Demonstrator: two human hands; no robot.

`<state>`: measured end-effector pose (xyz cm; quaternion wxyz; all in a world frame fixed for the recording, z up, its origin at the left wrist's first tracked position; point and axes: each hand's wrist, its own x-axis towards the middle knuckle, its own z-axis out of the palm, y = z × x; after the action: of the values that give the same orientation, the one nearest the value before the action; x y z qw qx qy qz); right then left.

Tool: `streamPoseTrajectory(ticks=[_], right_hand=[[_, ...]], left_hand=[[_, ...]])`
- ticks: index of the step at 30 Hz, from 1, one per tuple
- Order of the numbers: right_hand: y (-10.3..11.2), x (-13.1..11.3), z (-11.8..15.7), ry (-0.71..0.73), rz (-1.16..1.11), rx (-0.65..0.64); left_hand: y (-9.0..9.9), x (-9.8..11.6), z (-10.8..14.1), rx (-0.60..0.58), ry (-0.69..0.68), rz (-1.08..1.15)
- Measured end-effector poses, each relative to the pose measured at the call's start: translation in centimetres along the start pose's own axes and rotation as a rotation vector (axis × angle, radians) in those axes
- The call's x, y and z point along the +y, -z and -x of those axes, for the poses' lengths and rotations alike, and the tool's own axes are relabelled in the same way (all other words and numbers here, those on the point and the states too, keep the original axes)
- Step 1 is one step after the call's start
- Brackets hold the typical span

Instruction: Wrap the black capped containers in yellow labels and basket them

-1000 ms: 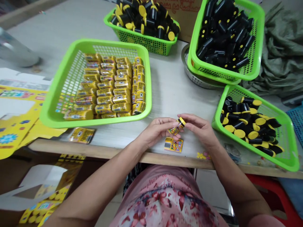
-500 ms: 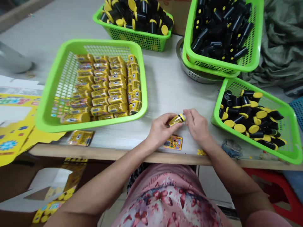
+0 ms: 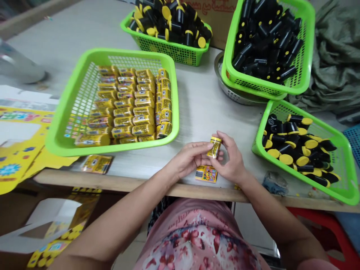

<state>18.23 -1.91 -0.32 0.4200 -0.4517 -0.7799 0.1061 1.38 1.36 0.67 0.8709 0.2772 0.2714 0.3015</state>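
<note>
My left hand (image 3: 188, 159) and my right hand (image 3: 230, 159) together hold a small black bottle with a yellow cap and a yellow printed wrap (image 3: 215, 147), standing nearly upright between them. Its lower end sits against the fingers of my right hand. Just below my hands, a small printed yellow label (image 3: 206, 173) lies flat on the table. A green mesh basket (image 3: 112, 147) of neatly rowed, yellow-wrapped bottles stands to the left. Black bottles with yellow caps fill the green basket (image 3: 281, 110) on the right and two others behind.
A wooden table edge (image 3: 140, 183) runs in front of me. A steel bowl (image 3: 225, 86) sits under the far right basket, beside a cardboard box (image 3: 219, 18). Printed yellow card sheets (image 3: 19, 150) lie at the left, a loose label (image 3: 97, 164) near the basket, and crumpled green cloth (image 3: 334, 63) at the right.
The bottle has turned from lying tilted sideways to nearly upright, cap up. My right hand has shifted lower around it. The flat label stays on the table.
</note>
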Motion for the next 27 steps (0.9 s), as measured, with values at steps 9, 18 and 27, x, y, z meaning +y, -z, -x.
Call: streamPoseTrajectory(ticks=[9, 18, 27], right_hand=[[0.4, -0.4, 0.2, 0.061, -0.09, 0.03], [0.8, -0.3, 0.6, 0.011, -0.154, -0.076], [0.0, -0.6, 0.7, 0.149, 0.118, -0.117]], left_hand=[[-0.1, 0.2, 0.2, -0.004, -0.013, 0.035], [-0.3, 0.6, 0.5, 0.018, 0.023, 0.03], [-0.8, -0.5, -0.3, 0.397, -0.269, -0.288]])
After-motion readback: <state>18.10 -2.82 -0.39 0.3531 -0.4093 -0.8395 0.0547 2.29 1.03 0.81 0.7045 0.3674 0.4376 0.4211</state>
